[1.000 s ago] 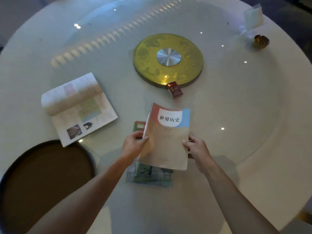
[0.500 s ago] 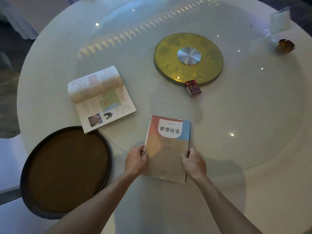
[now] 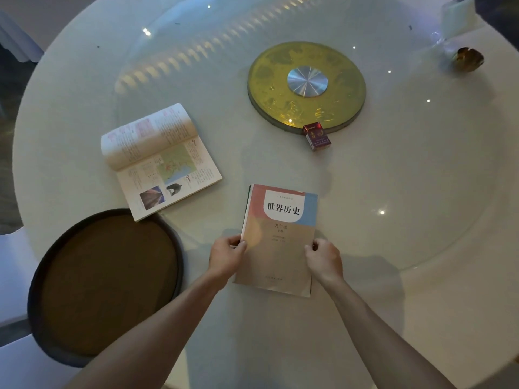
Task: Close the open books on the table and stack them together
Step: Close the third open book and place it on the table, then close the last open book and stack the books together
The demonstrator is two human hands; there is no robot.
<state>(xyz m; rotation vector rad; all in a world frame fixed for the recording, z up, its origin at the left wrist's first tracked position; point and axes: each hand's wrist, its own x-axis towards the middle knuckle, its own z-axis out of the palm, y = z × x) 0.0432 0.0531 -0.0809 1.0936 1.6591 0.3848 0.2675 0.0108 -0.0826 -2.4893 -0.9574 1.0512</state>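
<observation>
Lower book almost wholly hidden under the closed book (only a green sliver at its left edge), open book's text too small to read, clear stand cut off at top edge

Two closed books, one open book

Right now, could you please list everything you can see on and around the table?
closed book: 1, pink, blue and beige cover, near table edge, atop a green-edged book
open book: 1, pale pages, left of it
gold disc: 1, silver hub, table centre
red pack: 1, at the disc's near rim
brown round seat: 1, near left
small amber object: 1, far right
table: 1, white, round
left hand: on closed book's left edge
right hand: on its right edge
</observation>
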